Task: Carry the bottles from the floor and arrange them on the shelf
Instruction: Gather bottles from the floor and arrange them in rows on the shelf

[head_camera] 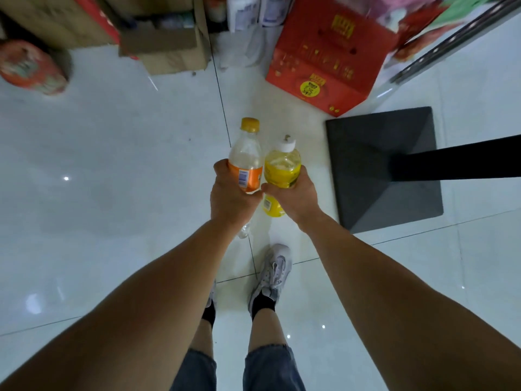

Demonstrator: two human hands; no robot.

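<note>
Holding two bottles side by side above the tiled floor: left hand wrapped round orange-capped bottle; right hand wrapped round yellow bottle. Red box and black stand base nearby.

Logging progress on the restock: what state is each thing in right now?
Orange-capped bottle: cap on, held off the floor.
Yellow bottle: white cap on, held off the floor.
Left hand: grips the orange-capped bottle.
Right hand: grips the yellow bottle.
Cardboard box: on the floor, flap open.
</note>
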